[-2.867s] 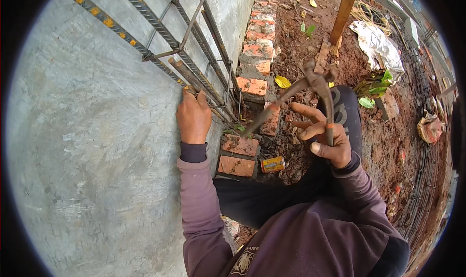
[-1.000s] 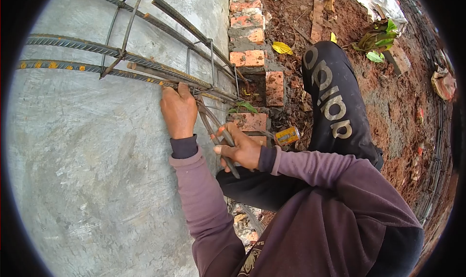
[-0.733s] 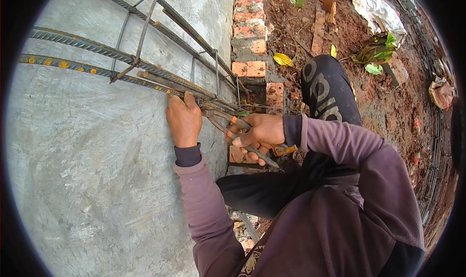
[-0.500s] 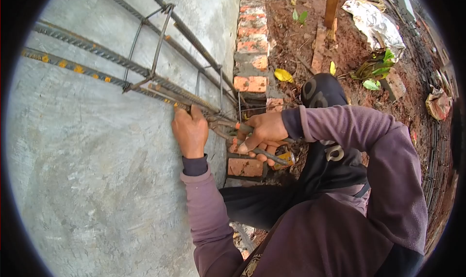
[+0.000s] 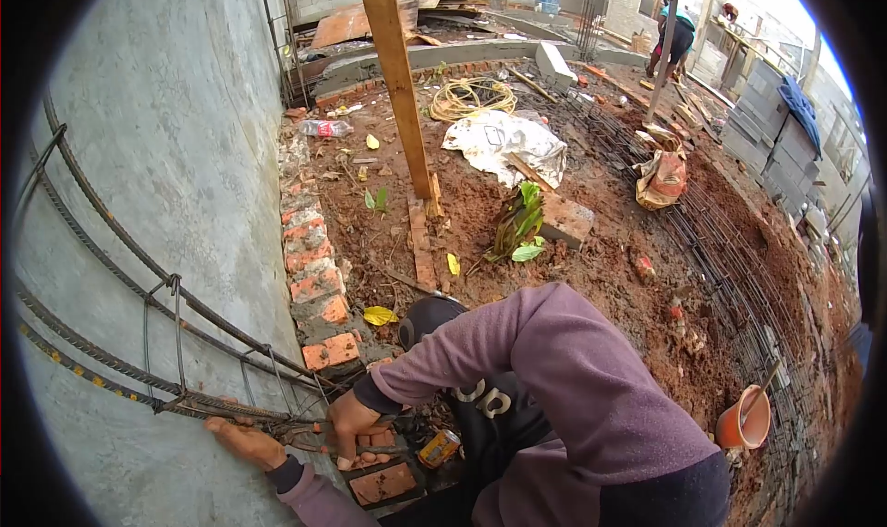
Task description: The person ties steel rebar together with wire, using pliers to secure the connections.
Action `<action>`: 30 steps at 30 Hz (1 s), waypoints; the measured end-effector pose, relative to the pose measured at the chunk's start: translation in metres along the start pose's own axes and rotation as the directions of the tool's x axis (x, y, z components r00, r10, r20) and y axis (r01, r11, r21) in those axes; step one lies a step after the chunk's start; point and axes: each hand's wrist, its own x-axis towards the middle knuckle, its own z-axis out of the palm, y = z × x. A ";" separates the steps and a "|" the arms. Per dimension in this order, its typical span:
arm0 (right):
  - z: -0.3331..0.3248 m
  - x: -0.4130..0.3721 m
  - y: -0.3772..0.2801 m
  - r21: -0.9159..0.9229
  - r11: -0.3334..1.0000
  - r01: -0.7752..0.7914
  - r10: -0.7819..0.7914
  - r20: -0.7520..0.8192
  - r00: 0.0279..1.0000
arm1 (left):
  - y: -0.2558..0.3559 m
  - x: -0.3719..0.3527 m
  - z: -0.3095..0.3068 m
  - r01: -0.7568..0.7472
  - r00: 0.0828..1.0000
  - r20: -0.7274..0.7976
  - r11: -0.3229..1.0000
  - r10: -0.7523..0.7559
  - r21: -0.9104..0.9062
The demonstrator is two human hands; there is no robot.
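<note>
A cage of ribbed steel rebar [image 5: 120,365], tied with thin square stirrups, runs along the grey wall at the left. At its near end, my left hand [image 5: 248,442] is closed around the lower bars, thumb and fingers on either side. My right hand [image 5: 356,424] grips the handles of a pair of pincers [image 5: 319,427], which have orange marks near the jaws. The jaws are at the bars just right of my left hand; what they bite on is too small to make out. Below my right hand lies a brick [image 5: 382,484], with a yellow can [image 5: 439,448] beside it.
A brick row [image 5: 309,250] follows the wall's foot. A wooden post [image 5: 399,84] stands ahead in red soil. Farther off are a white sack [image 5: 508,144], a coiled hose [image 5: 471,99], long rebar [image 5: 711,250], an orange bucket [image 5: 744,419] and a bending person [image 5: 674,42].
The head view has lifted and turned, bringing more of the yard into sight. Both hands stay at the rebar end, the pincers still in my right hand.
</note>
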 end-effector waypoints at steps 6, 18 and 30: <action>-0.001 -0.011 -0.012 -0.087 0.996 -0.029 0.032 0.030 0.999 | -0.015 0.003 -0.005 0.121 0.993 -0.007 0.990 -0.121 -0.068; 0.065 0.055 0.094 0.319 0.813 0.488 -0.415 -0.270 0.869 | 0.006 0.004 -0.012 0.151 0.975 0.181 0.980 -0.126 -0.131; 0.088 0.103 0.114 -0.069 0.843 0.533 -0.477 -0.554 0.682 | 0.023 0.012 -0.022 0.274 0.882 0.437 0.946 -0.176 -0.172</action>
